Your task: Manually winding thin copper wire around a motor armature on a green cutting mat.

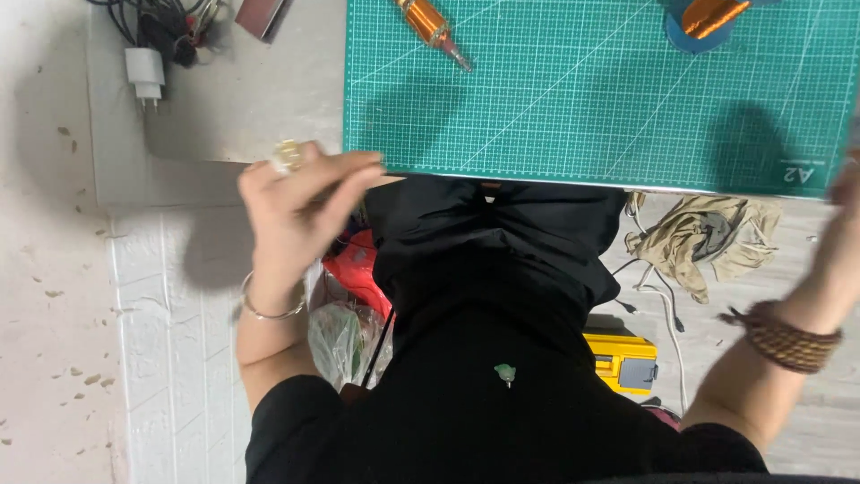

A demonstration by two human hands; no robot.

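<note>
Green cutting mat (591,99) with white grid, lying on a pale tabletop (242,99), near edge running just above the person's black clothing (493,296). Left hand (291,211) at the mat's near left corner, fingers curled loosely together with fingertips (363,166) touching or just short of the mat edge; whether anything is pinched cannot be told. Pale ring (288,155) on one finger, thin silver bangle (269,309) at the wrist. Right hand (847,193) at the mat's near right corner, blurred and cut off by the frame edge; open or closed cannot be told. Brown beaded bracelet (788,339) around the right wrist.

On the mat, far side: copper-wire coil on a spindle (430,25) toward the left, second copper coil (712,13) on a blue base toward the right, well apart from both hands.

Off the mat, upper left of the tabletop: white plug adapter (144,72) beside a tangle of black cables (157,22).

Below the table edge: red bag (358,269) and clear plastic bag (340,336) beside the left forearm, crumpled beige cloth (708,233) and white cable (667,314) on the floor, yellow toolbox (623,358) near the right arm.
</note>
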